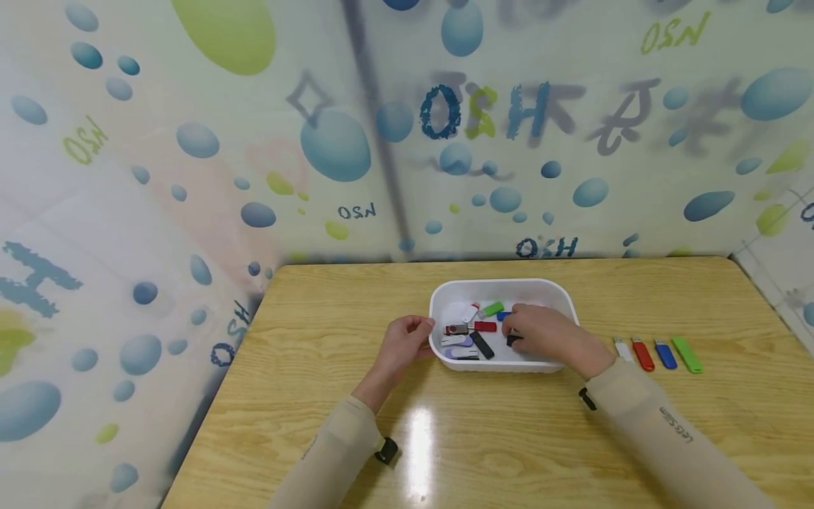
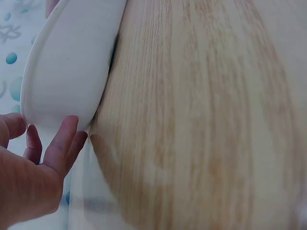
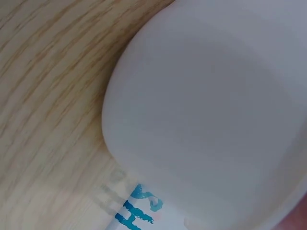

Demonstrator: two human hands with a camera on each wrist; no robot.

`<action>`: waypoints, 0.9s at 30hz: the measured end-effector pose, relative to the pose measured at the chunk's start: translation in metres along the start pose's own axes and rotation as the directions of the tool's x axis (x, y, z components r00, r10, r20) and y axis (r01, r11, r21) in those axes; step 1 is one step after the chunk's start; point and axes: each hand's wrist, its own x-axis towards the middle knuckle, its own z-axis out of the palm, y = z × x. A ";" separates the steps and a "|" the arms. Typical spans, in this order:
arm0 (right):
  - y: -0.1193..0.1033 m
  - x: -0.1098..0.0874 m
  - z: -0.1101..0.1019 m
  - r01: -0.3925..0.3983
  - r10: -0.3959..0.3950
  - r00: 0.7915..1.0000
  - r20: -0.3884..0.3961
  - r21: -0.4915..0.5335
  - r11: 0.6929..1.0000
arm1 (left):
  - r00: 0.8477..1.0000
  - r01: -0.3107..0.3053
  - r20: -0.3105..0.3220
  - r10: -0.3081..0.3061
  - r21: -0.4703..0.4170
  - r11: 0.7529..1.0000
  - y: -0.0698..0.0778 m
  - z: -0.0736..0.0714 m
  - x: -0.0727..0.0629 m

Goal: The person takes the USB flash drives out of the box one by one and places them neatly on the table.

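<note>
Tray (image 1: 502, 366) — left hand (image 1: 404, 342) clamped on its rim, right hand (image 1: 552, 332) at black stick (image 1: 511, 341) inside, grip unclear.

A screened-off booth, wider setting unclear: drop-patterned sheeting (image 1: 407, 205) hangs behind the far edge and corners of a wood-grain counter (image 1: 331, 311).

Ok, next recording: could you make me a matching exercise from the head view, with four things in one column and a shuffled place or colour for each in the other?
Things:
1. Left hand
2. Right hand
3. Rightmost stick in the row on the table
4. Leftmost stick in that row

Places and colours:
A. reaching down inside the tray
B. white
C. at the tray's left rim
D. green

Pairs: 1-C, 2-A, 3-D, 4-B
</note>
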 end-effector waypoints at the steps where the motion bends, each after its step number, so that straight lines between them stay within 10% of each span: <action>1: 0.000 -0.001 0.000 0.008 -0.008 1.000 -0.007 -0.001 1.000 | 1.000 0.004 -0.001 -0.004 0.001 1.000 0.000 0.000 0.000; 10: 0.003 -0.007 0.002 0.041 -0.042 0.998 -0.046 -0.019 0.999 | 1.000 0.028 -0.002 -0.028 0.029 0.999 0.001 0.000 0.001; 20: -0.003 -0.008 0.006 -0.274 0.287 0.947 -0.142 0.105 0.956 | 1.000 0.006 -0.006 -0.006 0.024 1.000 0.001 0.000 0.000; 27: -0.007 -0.007 0.009 -0.345 0.351 0.926 -0.140 0.068 0.936 | 1.000 0.007 -0.004 -0.007 0.026 1.000 0.001 0.000 0.000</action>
